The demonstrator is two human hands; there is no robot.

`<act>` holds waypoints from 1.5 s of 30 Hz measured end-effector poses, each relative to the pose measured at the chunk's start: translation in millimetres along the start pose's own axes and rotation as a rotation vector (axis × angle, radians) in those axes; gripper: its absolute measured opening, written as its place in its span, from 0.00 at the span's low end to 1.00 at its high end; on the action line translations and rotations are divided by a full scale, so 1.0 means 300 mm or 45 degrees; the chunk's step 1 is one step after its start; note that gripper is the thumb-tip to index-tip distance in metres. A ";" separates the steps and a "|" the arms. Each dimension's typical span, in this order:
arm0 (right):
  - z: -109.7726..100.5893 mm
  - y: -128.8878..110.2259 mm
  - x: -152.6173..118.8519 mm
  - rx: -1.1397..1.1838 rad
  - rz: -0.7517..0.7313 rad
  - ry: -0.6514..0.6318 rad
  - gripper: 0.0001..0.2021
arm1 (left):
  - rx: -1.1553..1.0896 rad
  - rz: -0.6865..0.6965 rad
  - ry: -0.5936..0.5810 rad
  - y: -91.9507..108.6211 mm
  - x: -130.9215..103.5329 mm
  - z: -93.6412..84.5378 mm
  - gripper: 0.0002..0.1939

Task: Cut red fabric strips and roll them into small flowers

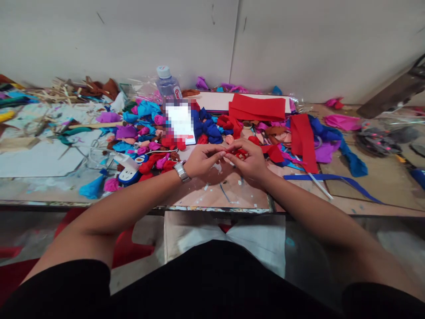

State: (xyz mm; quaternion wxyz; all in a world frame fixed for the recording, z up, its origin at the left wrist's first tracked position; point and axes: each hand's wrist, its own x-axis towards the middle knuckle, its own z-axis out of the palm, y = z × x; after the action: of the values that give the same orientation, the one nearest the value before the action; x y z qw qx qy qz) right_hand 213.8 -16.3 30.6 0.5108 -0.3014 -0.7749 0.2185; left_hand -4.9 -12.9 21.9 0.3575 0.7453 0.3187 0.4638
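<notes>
Above the table's front part, my left hand [206, 160] and my right hand [247, 161] meet with thumbs and fingertips pressed together. Both pinch a small piece of red crepe paper [239, 155], mostly hidden by the fingers. A silver watch [182, 171] sits on my left wrist. Just behind the hands spreads a heap of crumpled crepe paper pieces in red, blue, pink and purple. A folded red crepe strip [257, 107] lies at the back, and another red strip [303, 142] hangs over the heap to the right.
A capped plastic bottle [168, 86] stands behind a lit phone [184, 124]. Left of my hands are a power strip [129, 175] with a plugged-in white charger and cable. A blue ribbon [332, 179] lies at right. White sheets [40, 159] and wooden sticks occupy the left side.
</notes>
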 end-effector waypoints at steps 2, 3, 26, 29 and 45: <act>-0.001 0.006 -0.001 -0.036 0.003 0.009 0.15 | 0.000 0.003 -0.020 -0.003 0.001 0.000 0.22; -0.001 0.008 -0.001 -0.049 0.001 0.011 0.15 | -0.003 0.007 -0.036 -0.003 0.001 0.000 0.23; -0.013 0.005 -0.001 -0.196 -0.123 0.063 0.08 | 0.039 0.033 0.074 0.023 -0.007 0.001 0.20; -0.014 0.013 -0.002 -0.211 -0.156 0.084 0.07 | -0.020 -0.014 0.083 0.029 -0.001 0.000 0.21; -0.010 0.018 -0.003 -0.292 -0.213 0.115 0.05 | -0.090 -0.114 0.210 0.037 0.005 0.008 0.19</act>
State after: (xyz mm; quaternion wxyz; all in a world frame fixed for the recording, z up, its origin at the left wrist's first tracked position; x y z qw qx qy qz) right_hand 218.1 -12.9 27.5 0.5237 -0.3018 -0.7934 0.0716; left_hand -0.4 -18.3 30.9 0.3765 0.6766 0.3635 0.5180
